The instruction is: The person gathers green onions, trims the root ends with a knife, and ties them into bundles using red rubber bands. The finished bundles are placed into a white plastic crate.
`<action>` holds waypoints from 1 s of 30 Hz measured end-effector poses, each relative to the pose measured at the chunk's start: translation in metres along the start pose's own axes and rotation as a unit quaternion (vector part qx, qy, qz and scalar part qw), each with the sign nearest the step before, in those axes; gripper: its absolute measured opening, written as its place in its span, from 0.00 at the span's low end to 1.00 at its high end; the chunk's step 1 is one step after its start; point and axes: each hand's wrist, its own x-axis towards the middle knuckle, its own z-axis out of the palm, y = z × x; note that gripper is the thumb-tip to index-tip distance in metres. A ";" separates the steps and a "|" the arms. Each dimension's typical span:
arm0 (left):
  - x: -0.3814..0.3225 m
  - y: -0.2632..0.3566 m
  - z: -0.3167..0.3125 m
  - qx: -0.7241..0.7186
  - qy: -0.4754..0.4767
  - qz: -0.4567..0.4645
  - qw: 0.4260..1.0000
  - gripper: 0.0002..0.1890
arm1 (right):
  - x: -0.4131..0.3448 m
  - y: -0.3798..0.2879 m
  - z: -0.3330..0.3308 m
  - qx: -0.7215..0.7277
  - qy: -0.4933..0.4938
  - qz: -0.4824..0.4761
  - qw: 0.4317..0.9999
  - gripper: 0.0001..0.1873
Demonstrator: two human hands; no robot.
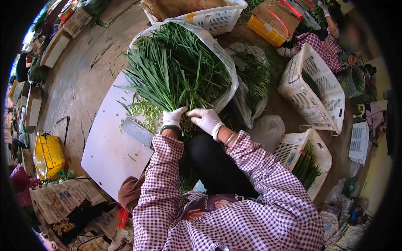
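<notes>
My left hand (173, 117), in a white glove, is closed around the pale stem ends of a bunch of flat green leaves that look like garlic chives (160, 75). Close beside it, my gloved right hand (205, 120) has its fingers bent at the stem ends; whether they grip any is unclear. The leaves fan out over a large clear plastic bag (230, 67) filled with more greens. Left of my hands, cut pale stem pieces (146, 114) lie on a white board (110, 141), by a wide metal blade (137, 131) partly hidden by my sleeve.
A second bag of greens (251, 75) stands to the right, with white plastic crates (314, 91) beyond. Another crate (216, 20) and a cardboard box (276, 18) are at the top. A co-worker in a checked garment (320, 50) is at upper right. A yellow basket (50, 157) stands left.
</notes>
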 end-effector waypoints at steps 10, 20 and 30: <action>-0.007 0.014 -0.014 -0.025 -0.031 -0.058 0.998 0.17 | 0.031 -0.006 0.005 -0.219 -0.007 0.139 0.966 0.55; -0.008 0.000 -0.007 0.068 0.032 0.113 0.991 0.18 | 0.050 -0.012 0.004 -0.266 -0.006 0.228 0.937 0.41; -0.025 0.048 -0.045 0.048 -0.048 -0.089 0.994 0.11 | 0.048 0.010 -0.022 -0.179 -0.042 0.231 0.956 0.29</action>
